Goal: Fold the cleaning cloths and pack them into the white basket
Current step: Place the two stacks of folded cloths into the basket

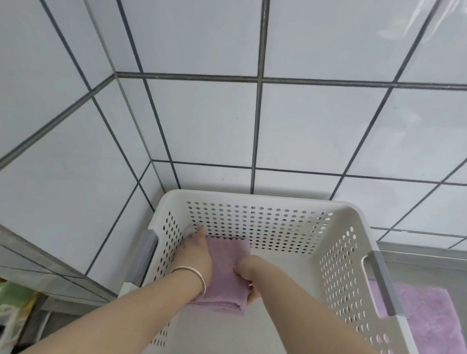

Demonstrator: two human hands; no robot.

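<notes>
A folded pink cleaning cloth point(229, 274) is inside the white perforated basket point(346, 241), near its left wall. My left hand point(197, 256), with a bracelet on the wrist, lies flat on the cloth's left side, fingers reaching toward the far left corner. On the cloth's right edge my right hand point(246, 271) is closed, with fingers under it. Another pink cloth point(426, 318) lies flat on the surface outside the basket, to its right.
The basket stands in a corner of white tiled walls point(224, 123) with dark grout. It has grey handles point(146, 258) on both sides. A metal ledge and some packaging point(6, 302) are at the lower left. A steel surface point(448, 265) runs to the right.
</notes>
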